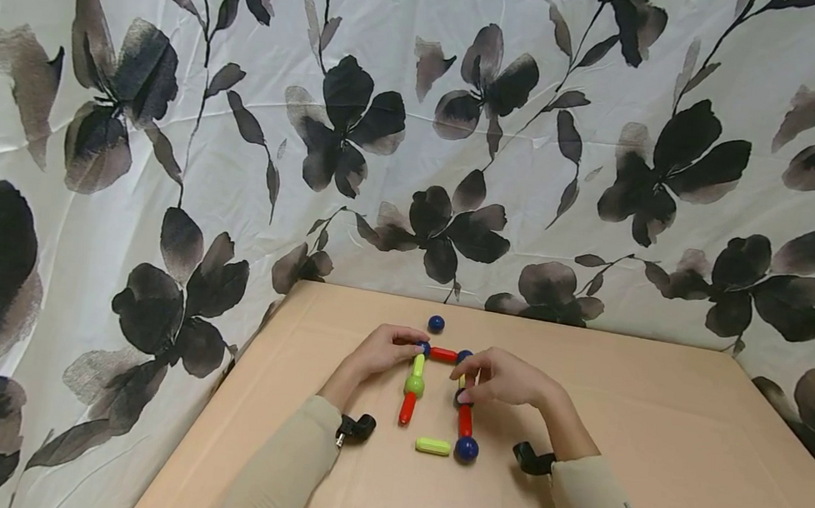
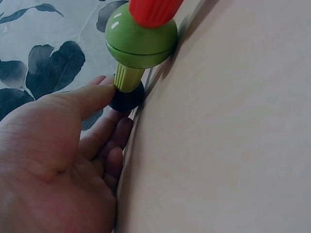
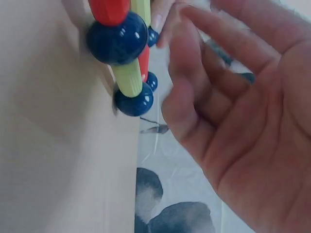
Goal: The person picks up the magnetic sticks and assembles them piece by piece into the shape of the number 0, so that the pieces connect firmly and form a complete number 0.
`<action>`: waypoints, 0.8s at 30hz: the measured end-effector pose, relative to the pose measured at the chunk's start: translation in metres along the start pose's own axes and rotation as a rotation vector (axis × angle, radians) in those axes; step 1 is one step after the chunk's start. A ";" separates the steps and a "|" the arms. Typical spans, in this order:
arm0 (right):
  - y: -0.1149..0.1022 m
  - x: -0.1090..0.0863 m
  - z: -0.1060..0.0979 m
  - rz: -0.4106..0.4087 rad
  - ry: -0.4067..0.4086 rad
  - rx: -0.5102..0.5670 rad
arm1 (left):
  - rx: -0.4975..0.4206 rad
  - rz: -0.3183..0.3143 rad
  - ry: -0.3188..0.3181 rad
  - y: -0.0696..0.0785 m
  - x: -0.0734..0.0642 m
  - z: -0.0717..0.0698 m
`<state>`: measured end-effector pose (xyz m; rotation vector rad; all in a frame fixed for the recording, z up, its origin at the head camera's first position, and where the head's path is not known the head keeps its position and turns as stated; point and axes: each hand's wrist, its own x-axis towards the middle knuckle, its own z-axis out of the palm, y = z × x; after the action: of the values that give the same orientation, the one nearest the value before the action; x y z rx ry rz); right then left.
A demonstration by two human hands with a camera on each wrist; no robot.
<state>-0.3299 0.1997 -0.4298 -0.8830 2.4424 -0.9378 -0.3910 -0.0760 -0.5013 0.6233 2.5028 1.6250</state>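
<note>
Coloured rods and balls are joined into a three-sided frame on the table. My left hand [image 1: 383, 352] pinches the blue ball [image 2: 129, 98] at its far left corner, thumb along the short yellow-green rod [image 2: 128, 77]. From that rod, a green ball [image 1: 414, 385] and a red rod [image 1: 407, 409] run nearer. A red rod [image 1: 444, 355] spans the far side to another blue ball [image 1: 465, 356]. Down the right side come a yellow-green rod [image 3: 129, 80], a blue ball [image 3: 118, 39], a red rod [image 1: 465, 421] and a blue ball [image 1: 466, 449]. My right hand [image 1: 508, 377] hovers beside it, fingers loosely bent, holding nothing.
One loose blue ball [image 1: 436, 323] lies beyond the frame, near the table's far edge. A loose yellow-green rod [image 1: 433, 446] lies left of the nearest blue ball. Behind the table [image 1: 657, 450] hangs a flower-patterned cloth [image 1: 381, 217].
</note>
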 end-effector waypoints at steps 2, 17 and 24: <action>0.004 0.003 -0.003 0.028 0.064 -0.007 | 0.008 0.000 -0.001 0.001 0.000 0.000; 0.043 0.016 0.009 0.154 0.065 0.189 | 0.008 -0.014 -0.004 0.002 -0.003 0.000; 0.044 0.017 0.011 0.151 0.080 0.228 | 0.007 -0.018 -0.015 0.004 -0.001 -0.002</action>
<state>-0.3550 0.2090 -0.4699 -0.5843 2.3680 -1.1856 -0.3893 -0.0768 -0.4967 0.6090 2.4968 1.6003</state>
